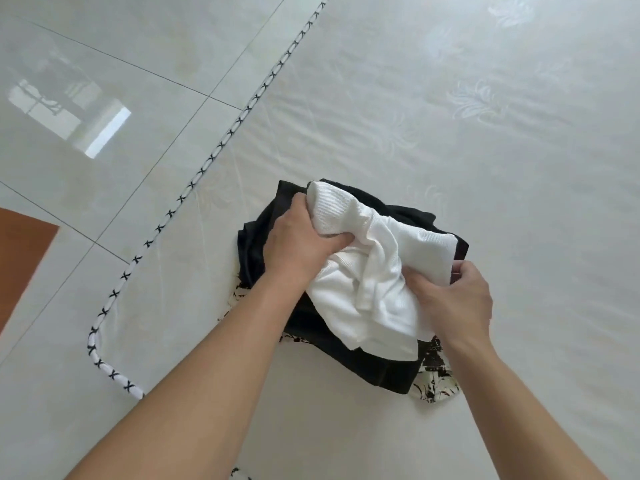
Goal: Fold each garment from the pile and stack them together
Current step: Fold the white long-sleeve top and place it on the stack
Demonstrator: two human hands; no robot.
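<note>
A crumpled white ribbed garment (377, 268) lies on top of a small pile on the mattress (485, 150). Under it are black garments (266, 237) and, at the bottom, a black-and-white patterned one (433, 382) that shows only at its edges. My left hand (298, 244) grips the white garment at its far left end, fingers curled into the cloth. My right hand (453, 299) grips its right side, fingers bunched in the fabric near the pile's right edge.
The pale patterned mattress has white piping with black crosses (214, 154) along its left edge and rounded near corner. Beyond it is a glossy tiled floor (104, 98). A brown surface (20, 258) sits at the far left.
</note>
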